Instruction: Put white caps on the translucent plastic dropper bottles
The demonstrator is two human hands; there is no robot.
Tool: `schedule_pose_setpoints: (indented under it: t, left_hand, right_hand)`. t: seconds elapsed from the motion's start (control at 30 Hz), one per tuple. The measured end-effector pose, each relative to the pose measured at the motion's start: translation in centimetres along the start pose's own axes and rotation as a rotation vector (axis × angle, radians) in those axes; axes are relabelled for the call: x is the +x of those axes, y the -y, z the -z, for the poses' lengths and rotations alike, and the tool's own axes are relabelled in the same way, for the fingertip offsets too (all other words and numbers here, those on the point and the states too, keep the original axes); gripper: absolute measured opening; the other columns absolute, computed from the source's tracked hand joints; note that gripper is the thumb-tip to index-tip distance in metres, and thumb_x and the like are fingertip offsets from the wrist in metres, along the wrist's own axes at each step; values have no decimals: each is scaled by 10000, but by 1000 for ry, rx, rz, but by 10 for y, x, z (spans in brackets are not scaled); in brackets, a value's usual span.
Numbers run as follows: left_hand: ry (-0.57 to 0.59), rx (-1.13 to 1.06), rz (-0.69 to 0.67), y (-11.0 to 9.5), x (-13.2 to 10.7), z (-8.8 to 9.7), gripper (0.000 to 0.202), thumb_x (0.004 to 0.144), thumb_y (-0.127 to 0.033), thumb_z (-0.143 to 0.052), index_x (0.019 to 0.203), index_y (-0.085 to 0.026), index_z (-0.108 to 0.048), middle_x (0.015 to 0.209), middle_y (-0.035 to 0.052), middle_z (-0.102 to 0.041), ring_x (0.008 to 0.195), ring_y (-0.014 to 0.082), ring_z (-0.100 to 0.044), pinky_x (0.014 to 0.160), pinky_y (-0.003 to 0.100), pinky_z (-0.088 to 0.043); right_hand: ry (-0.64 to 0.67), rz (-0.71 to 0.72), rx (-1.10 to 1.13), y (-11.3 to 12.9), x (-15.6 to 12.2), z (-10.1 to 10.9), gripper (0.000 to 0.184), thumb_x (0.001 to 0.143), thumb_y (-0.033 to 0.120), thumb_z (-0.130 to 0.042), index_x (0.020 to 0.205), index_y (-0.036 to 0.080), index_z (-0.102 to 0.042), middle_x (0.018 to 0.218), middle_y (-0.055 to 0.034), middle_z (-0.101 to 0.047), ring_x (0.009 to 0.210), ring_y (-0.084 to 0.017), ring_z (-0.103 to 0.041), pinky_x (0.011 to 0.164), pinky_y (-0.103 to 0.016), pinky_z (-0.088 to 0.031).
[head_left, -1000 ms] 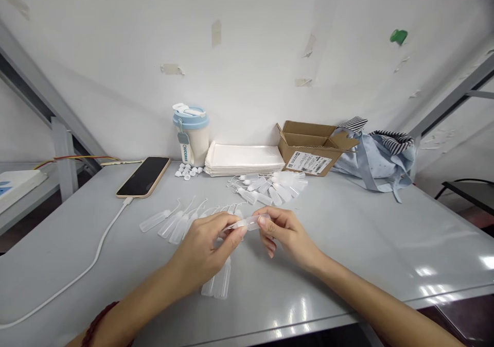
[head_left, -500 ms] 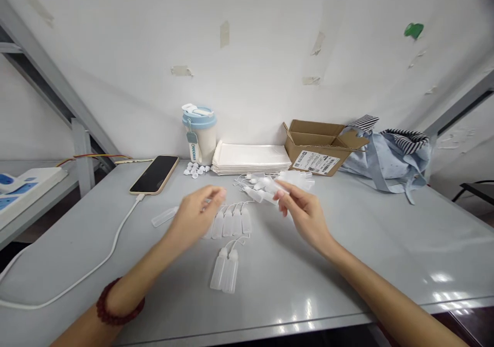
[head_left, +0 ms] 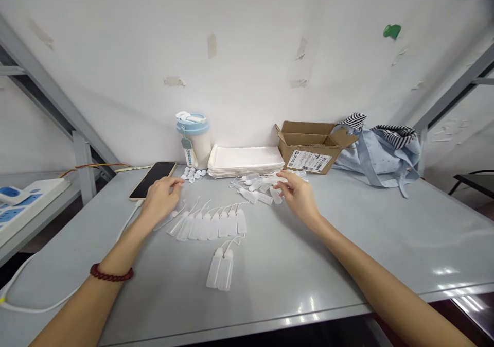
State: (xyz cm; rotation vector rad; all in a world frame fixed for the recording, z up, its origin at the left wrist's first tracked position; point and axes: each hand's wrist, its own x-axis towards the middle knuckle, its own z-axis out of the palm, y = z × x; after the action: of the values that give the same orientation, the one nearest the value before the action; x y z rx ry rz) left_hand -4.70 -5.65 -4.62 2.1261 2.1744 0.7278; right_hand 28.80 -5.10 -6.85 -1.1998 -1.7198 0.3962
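Observation:
My left hand (head_left: pixel 160 197) hovers palm down over the left end of a row of small clear plastic squeeze bottles (head_left: pixel 210 224), close to a phone (head_left: pixel 153 178). Its fingers are loosely spread and nothing shows in them. My right hand (head_left: pixel 298 195) reaches to a loose pile of the same bottles (head_left: pixel 257 190) and its fingertips pinch one small bottle (head_left: pixel 277 180) at the pile's right edge. Two more capped bottles (head_left: pixel 219 270) lie side by side nearer to me. Several small white caps (head_left: pixel 193 173) lie behind the row.
On the grey table (head_left: pixel 347 244), along the wall, stand a blue-lidded cup (head_left: pixel 193 138), a stack of white bags (head_left: pixel 247 159), an open cardboard box (head_left: pixel 309 149) and a blue cloth bag (head_left: pixel 382 149). A white cable (head_left: pixel 57 300) runs from the phone. A power strip (head_left: pixel 23 203) lies far left.
My hands have parted from holding one bottle together. The left went left toward the row's end and the phone; the right carried a bottle away to the far pile.

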Motion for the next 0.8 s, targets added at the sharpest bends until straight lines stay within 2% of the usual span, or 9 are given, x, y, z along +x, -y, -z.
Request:
schedule_pose_setpoints:
  t: [0.1, 0.23, 0.4, 0.53, 0.67, 0.8]
  left_hand:
    - [38, 14, -98, 1, 7, -6, 417, 787, -191, -343, 1034, -110, -669, 1155, 130, -646, 1052, 275, -596, 929, 393, -446]
    - [94, 15, -211, 4, 16, -15, 452, 790, -137, -301, 1074, -95, -651, 1247, 120, -603, 1163, 234, -542, 1022, 368, -390]
    - [141, 27, -269, 11, 21, -21, 442, 803, -147, -307, 1094, -108, -637, 1259, 115, -600, 1173, 236, -543, 1024, 386, -395]
    - [143, 24, -295, 13, 20, -22, 433, 812, -152, -306, 1092, -119, -634, 1241, 111, -611, 1164, 243, -547, 1020, 398, -398]
    - [137, 13, -310, 13, 20, -25, 428, 812, -143, -302, 1078, -114, -636, 1242, 116, -605, 1171, 234, -537, 1037, 384, -377]
    - [136, 8, -304, 12, 19, -24, 419, 819, -151, -294, 1042, -124, -647, 1195, 113, -630, 1124, 243, -564, 1009, 401, -399]
  right_hand:
    - [-11, 21, 0, 3, -1, 0, 231, 839, 171, -445, 973, 161, -633, 1224, -174, -549, 631, -183, -683, 541, -350, -572]
    - [24, 84, -2, 19, -11, -4, 201, 857, 163, -449, 945, 178, -629, 1171, -140, -570, 687, -174, -672, 571, -327, -564]
    - [97, 333, -33, 43, -30, -9, 166, 899, 149, -431, 895, 185, -593, 949, -95, -607, 765, -164, -610, 623, -282, -522]
    - [332, 423, -39, 60, -47, -11, 145, 908, 140, -423, 904, 160, -566, 711, -29, -570, 592, -125, -529, 543, -230, -447]
    - [572, 588, -94, 74, -64, -15, 179, 930, 190, -395, 952, 136, -563, 740, -43, -576, 583, -128, -510, 509, -225, -397]
    - [669, 623, -145, 82, -72, -16, 225, 942, 231, -361, 958, 133, -563, 725, -35, -568, 553, -134, -500, 471, -236, -353]
